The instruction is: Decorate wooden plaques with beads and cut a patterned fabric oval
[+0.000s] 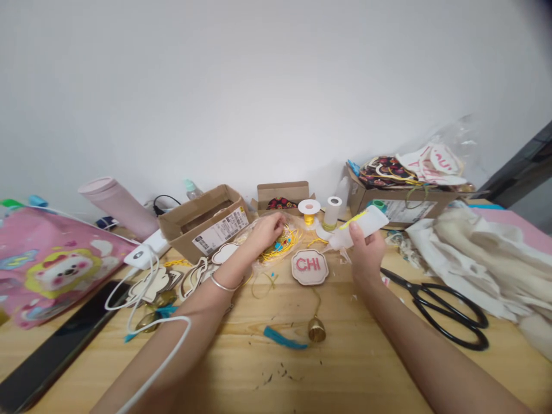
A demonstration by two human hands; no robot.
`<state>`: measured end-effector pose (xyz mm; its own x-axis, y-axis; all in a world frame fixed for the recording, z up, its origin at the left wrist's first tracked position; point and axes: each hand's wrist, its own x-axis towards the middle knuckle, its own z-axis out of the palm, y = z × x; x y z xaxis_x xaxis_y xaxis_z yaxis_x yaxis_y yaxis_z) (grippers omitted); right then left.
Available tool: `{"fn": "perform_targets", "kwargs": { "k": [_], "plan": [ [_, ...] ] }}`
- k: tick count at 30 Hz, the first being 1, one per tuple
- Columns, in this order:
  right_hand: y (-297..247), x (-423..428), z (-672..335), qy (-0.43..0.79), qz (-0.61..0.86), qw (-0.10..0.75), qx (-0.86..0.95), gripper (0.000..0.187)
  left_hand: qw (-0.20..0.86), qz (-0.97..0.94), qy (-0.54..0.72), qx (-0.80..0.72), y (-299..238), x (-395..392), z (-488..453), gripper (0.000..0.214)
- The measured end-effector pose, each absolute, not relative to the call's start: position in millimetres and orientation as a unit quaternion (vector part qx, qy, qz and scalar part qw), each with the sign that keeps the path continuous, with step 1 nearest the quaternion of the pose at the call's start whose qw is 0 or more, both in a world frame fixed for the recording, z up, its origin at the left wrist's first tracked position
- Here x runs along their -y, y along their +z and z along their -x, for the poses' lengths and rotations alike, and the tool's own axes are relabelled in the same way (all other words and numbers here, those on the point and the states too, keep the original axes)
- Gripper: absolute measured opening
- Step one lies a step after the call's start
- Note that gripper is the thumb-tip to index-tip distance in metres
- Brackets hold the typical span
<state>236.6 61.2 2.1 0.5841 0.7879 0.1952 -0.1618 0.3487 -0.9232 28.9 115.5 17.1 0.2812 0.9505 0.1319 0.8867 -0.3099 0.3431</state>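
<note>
Yellow cords on cluttered wood tbl, pale wall bhnd.

There were two hands: one left hand and one right hand. There were three cardboard boxes, two spools and at least three brass bells. At least three blue strips showed too. There was one pink tumbler, one pink bag, one CHI patch, one silver bangle and one pair of black scissors. The yellow strings were too tangled to count.
</note>
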Motion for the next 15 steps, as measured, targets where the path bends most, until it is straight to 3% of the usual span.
{"fn": "perform_targets", "kwargs": {
  "k": [7,15],
  "plan": [
    [-2.8,-61.8,-237.1,0.322,0.469,0.754,0.330,0.050,0.121,-0.792,0.158,-0.577,12.3,-117.4,-19.9,0.021],
    [-3.9,-63.2,-238.1,0.329,0.474,0.747,0.331,0.049,0.109,-0.845,0.058,-0.521,13.1,-124.9,-27.3,0.015]
  ]
}}
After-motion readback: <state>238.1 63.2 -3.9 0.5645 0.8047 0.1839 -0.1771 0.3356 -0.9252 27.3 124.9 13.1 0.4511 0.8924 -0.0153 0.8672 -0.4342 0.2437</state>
